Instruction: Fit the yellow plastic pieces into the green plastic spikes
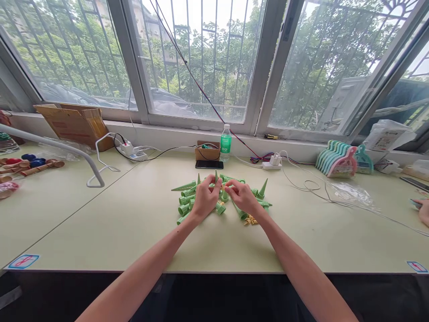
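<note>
My left hand (207,197) is closed around a green plastic spike (216,176), its tapered tip pointing up past the fingers. Close beside it, my right hand (241,196) is pinched at what looks like a small yellow plastic piece (223,188), partly hidden by the fingertips. Green hollow spikes lie in a loose pile around both hands, such as one with its open end toward me (183,209). At the right of the pile a green spike (263,188) points up. Several small yellow pieces (250,220) lie under my right wrist.
Behind the pile are a phone (209,164), a small cardboard box (208,153) and a green-labelled bottle (225,143). Power strips and cables (271,164) run along the back. Hangers (338,160) stand right; a co-worker's hand (424,211) shows at the edge. Wooden toys (30,165) lie left.
</note>
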